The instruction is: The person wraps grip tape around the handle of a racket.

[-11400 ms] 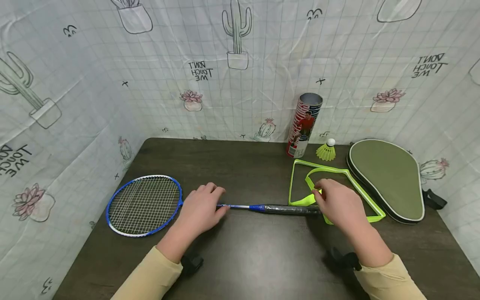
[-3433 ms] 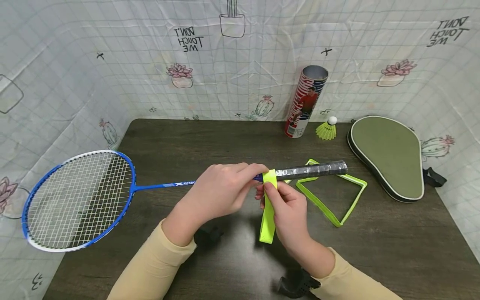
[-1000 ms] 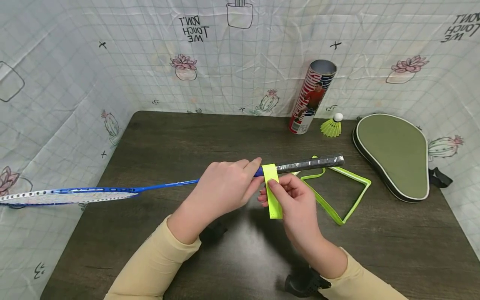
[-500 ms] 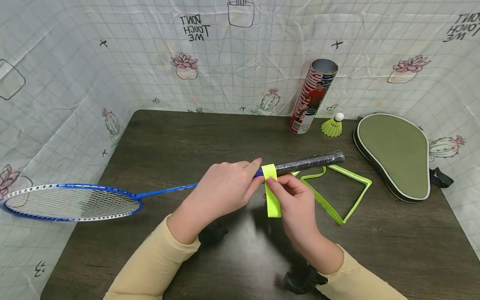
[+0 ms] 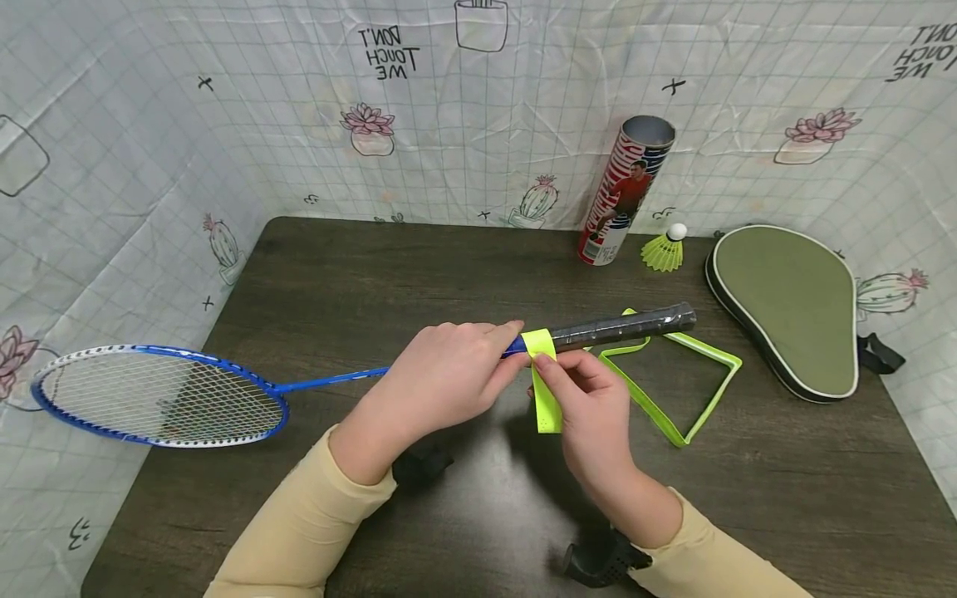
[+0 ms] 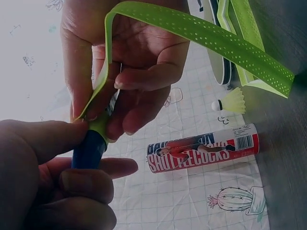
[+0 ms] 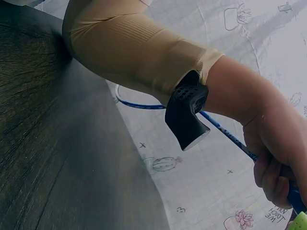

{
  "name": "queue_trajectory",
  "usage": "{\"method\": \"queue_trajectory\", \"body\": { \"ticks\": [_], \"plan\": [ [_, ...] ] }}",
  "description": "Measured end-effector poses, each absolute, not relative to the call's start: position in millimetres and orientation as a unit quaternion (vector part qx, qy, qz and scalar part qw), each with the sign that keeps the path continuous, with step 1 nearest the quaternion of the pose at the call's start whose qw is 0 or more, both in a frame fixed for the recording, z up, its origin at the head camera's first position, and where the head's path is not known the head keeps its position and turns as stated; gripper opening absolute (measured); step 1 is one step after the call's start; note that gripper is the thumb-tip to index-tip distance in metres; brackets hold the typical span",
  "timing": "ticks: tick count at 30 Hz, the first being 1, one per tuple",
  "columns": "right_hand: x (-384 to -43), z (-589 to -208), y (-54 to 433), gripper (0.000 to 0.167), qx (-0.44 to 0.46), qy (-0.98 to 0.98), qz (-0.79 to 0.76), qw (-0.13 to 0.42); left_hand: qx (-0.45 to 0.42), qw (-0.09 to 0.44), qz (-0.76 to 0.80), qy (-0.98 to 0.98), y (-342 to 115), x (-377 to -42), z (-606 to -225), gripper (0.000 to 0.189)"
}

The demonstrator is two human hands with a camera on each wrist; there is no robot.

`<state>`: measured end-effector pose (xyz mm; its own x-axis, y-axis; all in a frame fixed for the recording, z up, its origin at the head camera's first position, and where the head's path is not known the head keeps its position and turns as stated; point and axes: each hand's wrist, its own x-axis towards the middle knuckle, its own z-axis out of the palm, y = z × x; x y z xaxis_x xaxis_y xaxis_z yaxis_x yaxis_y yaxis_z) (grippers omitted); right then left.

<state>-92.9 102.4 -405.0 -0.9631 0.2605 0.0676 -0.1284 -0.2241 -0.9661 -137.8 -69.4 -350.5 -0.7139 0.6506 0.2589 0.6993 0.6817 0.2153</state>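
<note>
A blue and white badminton racket (image 5: 160,397) is held above the table, its dark handle (image 5: 628,326) pointing right and slightly up. My left hand (image 5: 449,370) grips it at the blue cone just below the handle; the same fingers (image 6: 86,187) curl round the blue part in the left wrist view. A yellow-green perforated grip tape (image 5: 548,407) is wrapped round the handle's lower end. My right hand (image 5: 591,407) pinches that tape between thumb and fingers close to the handle. In the left wrist view the tape (image 6: 206,36) trails off in a long loop.
More of the tape (image 5: 676,428) lies in an angular loop on the dark table (image 5: 359,282). Behind stand a shuttlecock tube (image 5: 624,195) and a yellow shuttlecock (image 5: 665,249). At the right lies an olive racket case (image 5: 785,307) with a black strap (image 5: 880,355).
Earlier the racket lay on the table; it was then lifted and the tape brought round the handle. In the last second the racket's head has rolled to show more strings; both hands keep their hold.
</note>
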Motion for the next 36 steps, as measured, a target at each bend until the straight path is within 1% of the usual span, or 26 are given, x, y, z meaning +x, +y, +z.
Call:
{"method": "queue_trajectory", "body": {
  "ticks": [8, 14, 19, 26, 32, 36],
  "plan": [
    [-92.4, -404.3, 103.0, 0.013, -0.054, -0.606, 0.783, 0.125, -0.368, 0.09, -0.143, -0.914, -67.4, -137.2, -350.9, 0.038],
    [-92.9, -404.6, 101.7, 0.016, -0.066, -0.607, 0.781, 0.132, -0.376, 0.094, -0.149, -0.91, -68.6, -137.6, -352.6, 0.04],
    [-92.5, -404.7, 102.6, 0.013, -0.062, -0.609, 0.78, 0.13, -0.379, 0.099, -0.15, -0.908, -68.2, -137.9, -353.4, 0.041],
    [-90.6, -403.1, 102.3, 0.01, -0.04, -0.616, 0.777, 0.124, -0.37, 0.082, -0.152, -0.913, -67.8, -137.7, -351.7, 0.041],
    [-92.2, -405.8, 101.6, 0.01, -0.048, -0.619, 0.77, 0.145, -0.378, 0.071, -0.171, -0.907, -68.8, -136.5, -351.1, 0.036],
    [-92.4, -407.0, 102.2, 0.01, -0.047, -0.62, 0.768, 0.153, -0.383, 0.066, -0.181, -0.903, -69.2, -136.2, -350.4, 0.038]
  ]
}}
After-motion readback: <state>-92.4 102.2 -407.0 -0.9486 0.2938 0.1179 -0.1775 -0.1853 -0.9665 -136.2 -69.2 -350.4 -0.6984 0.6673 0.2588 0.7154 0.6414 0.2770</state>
